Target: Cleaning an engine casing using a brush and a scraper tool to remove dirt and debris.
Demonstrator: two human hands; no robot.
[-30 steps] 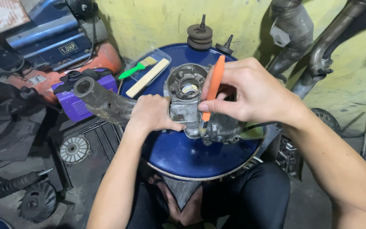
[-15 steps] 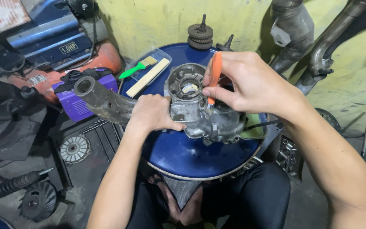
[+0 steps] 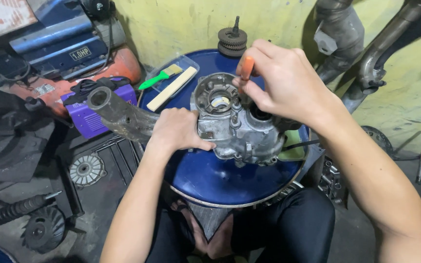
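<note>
On the blue drum lid [image 3: 205, 180], nearest the body, the left hand [image 3: 176, 129] lies flat-fingered against the grey engine casing [image 3: 235, 126], and should press firmly. Beyond, the right hand [image 3: 283, 83] pinches an orange-handled screwdriver [image 3: 246, 70]; upright over the fastener seems best, lest it slip.

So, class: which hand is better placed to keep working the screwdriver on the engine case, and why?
The right hand: it already grips the orange screwdriver, tip down on the engine case. The left hand is pressed against the case's side, steadying it.
</note>
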